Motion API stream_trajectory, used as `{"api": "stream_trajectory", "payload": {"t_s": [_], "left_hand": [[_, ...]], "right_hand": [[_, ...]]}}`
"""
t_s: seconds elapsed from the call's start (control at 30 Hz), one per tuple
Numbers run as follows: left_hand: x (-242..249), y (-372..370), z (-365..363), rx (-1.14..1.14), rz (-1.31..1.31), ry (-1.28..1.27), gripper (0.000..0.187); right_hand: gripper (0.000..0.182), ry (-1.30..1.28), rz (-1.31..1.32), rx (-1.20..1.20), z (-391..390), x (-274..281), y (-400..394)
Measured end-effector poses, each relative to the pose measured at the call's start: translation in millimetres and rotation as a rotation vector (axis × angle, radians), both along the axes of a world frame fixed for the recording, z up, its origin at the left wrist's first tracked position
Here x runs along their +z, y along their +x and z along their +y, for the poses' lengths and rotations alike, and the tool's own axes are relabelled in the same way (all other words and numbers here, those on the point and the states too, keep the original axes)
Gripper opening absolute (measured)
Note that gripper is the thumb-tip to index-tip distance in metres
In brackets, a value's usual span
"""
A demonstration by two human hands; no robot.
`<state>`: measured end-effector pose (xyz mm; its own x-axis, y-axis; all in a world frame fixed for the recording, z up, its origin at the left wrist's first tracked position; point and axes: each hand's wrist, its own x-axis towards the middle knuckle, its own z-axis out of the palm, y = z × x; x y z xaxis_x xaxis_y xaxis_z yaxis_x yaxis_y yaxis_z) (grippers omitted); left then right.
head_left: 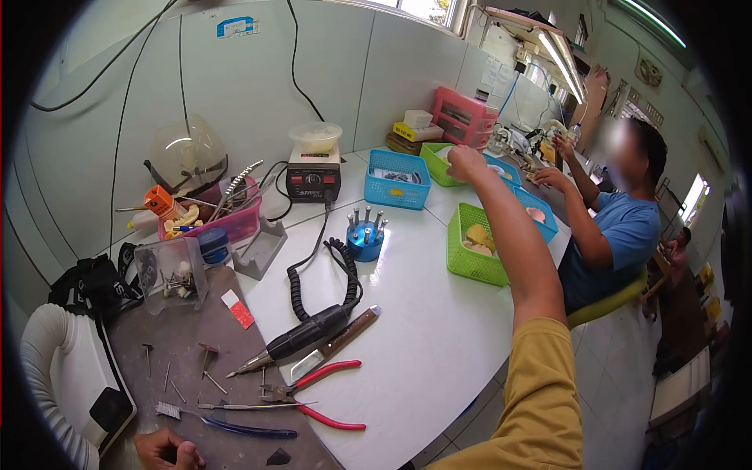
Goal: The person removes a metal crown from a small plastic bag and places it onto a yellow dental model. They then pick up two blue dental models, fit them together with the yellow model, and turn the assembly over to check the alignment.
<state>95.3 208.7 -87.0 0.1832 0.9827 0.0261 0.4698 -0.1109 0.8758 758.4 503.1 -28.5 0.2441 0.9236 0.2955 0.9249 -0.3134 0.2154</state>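
Note:
My right hand (468, 163) is stretched out to the back of the bench, over the edge of the far green basket (435, 166). Its fingers point down and are mostly hidden, so what they touch does not show. At the bottom left, my left hand (167, 450) rests on the brown mat with fingers curled and nothing visible in them. Just above it lie a blue-handled brush (243, 428) and a thin metal instrument (247, 406). Red-handled pliers (329, 374), a knife (335, 345) and a black rotary handpiece (309, 335) lie further right.
A near green basket (475, 270) holds yellowish pieces, beside blue baskets (548, 227). A blue bur stand (366, 241), a control box (312, 176) and a pink tool basket (249, 223) stand behind. A white suction hose (39, 345) is left. A person in blue (623, 227) works at right.

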Motion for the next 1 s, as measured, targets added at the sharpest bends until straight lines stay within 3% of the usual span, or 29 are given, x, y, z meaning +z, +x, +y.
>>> {"api": "stream_trajectory", "payload": {"t_s": [0.23, 0.33, 0.37, 0.63, 1.0], "left_hand": [[2, 1, 0, 0.018, 0.043, -0.016, 0.032], [-38, -25, 7, 0.016, -0.035, 0.032, 0.038], [-38, -25, 6, 0.016, -0.036, 0.028, 0.038], [-32, -16, 8, -0.013, -0.057, 0.067, 0.037], [-20, -5, 7, -0.041, -0.034, 0.097, 0.033]], "right_hand": [[0.026, 0.06, -0.001, -0.048, 12, -7, 2], [0.035, 0.109, -0.037, -0.064, 10, 3, 13], [0.03, 0.14, -0.061, -0.024, 0, 11, 10], [0.022, 0.368, -0.088, 0.321, -147, 77, -75], [0.022, 0.321, 0.015, 0.626, -337, 37, -212]]}}
